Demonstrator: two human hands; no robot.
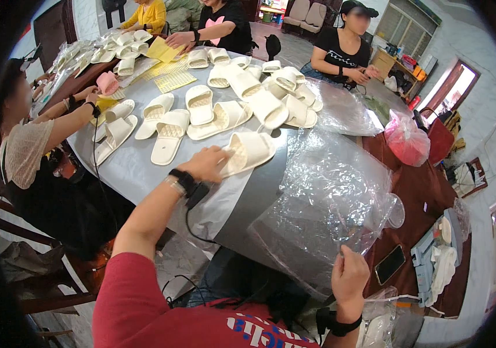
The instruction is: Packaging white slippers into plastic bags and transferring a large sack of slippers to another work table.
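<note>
The left hand (207, 163) rests with fingers closed over the heel end of a cream slipper (248, 152) on the grey table (137, 168); its long axis runs rightward and slightly away. The right hand (349, 278) pinches the clear plastic bag (323, 203), well apart from the slipper.

Before you stands a long table (143, 168) under a grey cover; cream slippers (201, 104) lie scattered over it; yellow sheets (173, 80) sit toward its far end; clear plastic bags (323, 203) pile on your right; a phone (389, 264) rests on the bare brown wood beside them.
</note>
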